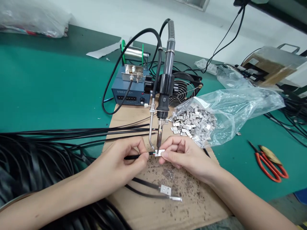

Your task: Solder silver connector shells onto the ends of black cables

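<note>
My left hand (130, 158) pinches a black cable (131, 157) near its stripped end. Between the thumb and fingers of my right hand (178, 152) is a small silver USB connector (159, 153). The cable's end meets the connector right under the tip of a soldering iron (163, 102), which is clamped upright in a stand. A thin metal feed tube (151, 127) comes down beside the tip. Below my hands, two cables with metal plugs lie on the cardboard; one plug (165, 190) shows its flat face.
Loose connectors (192, 123) spill from a clear bag (235, 111) at right. Behind stand a blue control box (130, 92), a solder spool (133, 53) and a fan (183, 91). Red-handled cutters (268, 164) lie right. Black cables (21, 166) pile at left.
</note>
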The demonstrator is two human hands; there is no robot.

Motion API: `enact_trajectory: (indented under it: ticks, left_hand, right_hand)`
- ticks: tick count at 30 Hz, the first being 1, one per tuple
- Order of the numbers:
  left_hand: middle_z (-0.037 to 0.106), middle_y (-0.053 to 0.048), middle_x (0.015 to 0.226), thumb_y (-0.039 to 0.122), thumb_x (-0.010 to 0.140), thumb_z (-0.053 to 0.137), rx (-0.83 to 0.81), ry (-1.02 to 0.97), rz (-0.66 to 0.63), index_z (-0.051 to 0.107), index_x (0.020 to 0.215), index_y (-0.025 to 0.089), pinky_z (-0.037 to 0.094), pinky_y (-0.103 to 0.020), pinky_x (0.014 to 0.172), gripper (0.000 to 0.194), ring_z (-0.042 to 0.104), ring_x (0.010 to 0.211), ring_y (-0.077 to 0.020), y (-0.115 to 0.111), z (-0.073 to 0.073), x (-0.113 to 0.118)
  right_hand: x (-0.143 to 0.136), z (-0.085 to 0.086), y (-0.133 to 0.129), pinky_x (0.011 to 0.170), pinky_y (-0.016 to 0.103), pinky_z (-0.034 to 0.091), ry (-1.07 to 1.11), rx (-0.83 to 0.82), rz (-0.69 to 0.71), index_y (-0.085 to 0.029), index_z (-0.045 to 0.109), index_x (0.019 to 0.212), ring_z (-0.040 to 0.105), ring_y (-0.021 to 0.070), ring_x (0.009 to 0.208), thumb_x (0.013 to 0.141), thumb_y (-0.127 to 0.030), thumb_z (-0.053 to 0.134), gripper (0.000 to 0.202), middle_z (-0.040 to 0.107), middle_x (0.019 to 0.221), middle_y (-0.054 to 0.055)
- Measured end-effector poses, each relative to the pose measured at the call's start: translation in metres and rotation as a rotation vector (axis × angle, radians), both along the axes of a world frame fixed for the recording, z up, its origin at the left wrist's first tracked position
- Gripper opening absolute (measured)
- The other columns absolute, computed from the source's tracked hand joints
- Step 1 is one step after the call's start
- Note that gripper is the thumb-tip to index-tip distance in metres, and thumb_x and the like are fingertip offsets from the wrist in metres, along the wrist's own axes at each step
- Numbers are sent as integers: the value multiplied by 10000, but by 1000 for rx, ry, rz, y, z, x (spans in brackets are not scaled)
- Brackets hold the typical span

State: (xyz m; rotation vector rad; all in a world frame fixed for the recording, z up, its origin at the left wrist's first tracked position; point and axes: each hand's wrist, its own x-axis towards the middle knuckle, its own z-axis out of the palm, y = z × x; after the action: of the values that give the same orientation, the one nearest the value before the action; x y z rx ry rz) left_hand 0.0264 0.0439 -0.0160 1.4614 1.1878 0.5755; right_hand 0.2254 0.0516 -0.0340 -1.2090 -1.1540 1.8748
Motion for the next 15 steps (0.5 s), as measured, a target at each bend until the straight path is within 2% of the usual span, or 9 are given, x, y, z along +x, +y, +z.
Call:
enact_trajectory:
  ticks: [6, 10, 15]
  left_hand:
    - [365, 94, 489, 323, 761, 563, 45, -44, -52, 485, 617, 206, 236, -160, 418, 201, 291, 472, -83, 5, -9, -2]
    - [407, 81, 470, 346, 762, 583, 86, 8, 16, 513, 628, 218, 366, -176, 424, 198, 422, 469, -113, 8, -10, 4]
    - [444, 72, 480, 340, 768, 588, 88, 9, 32, 534, 641, 219, 410, -182, 441, 184, 470, 489, -127, 8, -7, 7]
  right_hand:
    - [2, -1, 1, 392, 188, 239, 47, 5, 15, -176, 710, 754, 388, 46, 405, 720, -215, 815, 117, 742, 632, 16]
    - [3, -2, 1, 385, 188, 231, 94, -12, 30, -172, 715, 744, 405, 46, 407, 722, -242, 824, 132, 739, 627, 18]
    - [2, -1, 0, 385, 192, 222, 149, -67, 24, -166, 712, 736, 389, 42, 394, 691, -260, 843, 167, 743, 623, 22]
